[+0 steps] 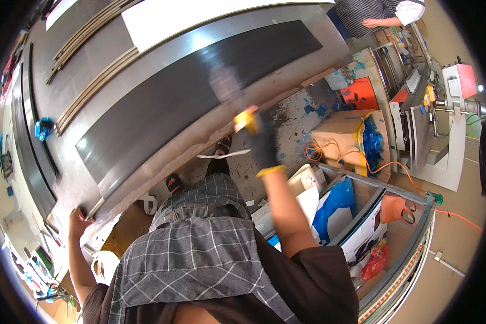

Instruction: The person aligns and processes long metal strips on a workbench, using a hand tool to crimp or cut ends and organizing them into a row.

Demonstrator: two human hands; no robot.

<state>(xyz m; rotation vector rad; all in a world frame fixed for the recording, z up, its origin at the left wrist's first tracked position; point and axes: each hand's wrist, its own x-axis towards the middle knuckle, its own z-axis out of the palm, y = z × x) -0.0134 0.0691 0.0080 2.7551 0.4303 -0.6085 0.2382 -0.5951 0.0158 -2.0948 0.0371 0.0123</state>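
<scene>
A long, dark flat panel [200,94] lies across the grey workbench [129,202] before me. At the bench's near left corner, my left hand [78,222] has its fingers closed round the end of a thin pale stick [96,207]. My right hand [252,127] wears a dark glove with a yellow cuff and reaches over the bench's front edge. Beyond its fingers, a greyish tool [225,82], smeared by motion, is over the panel; its kind cannot be made out. A yellow patch shows at the fingers.
Stacked long strips [94,92] and a white sheet [173,19] lie farther back. A blue roll [44,129] sits at the left. On the right stand a cardboard box [335,135] with an orange cord and a metal-framed bin [399,189]. Another person [370,16] stands at the far right.
</scene>
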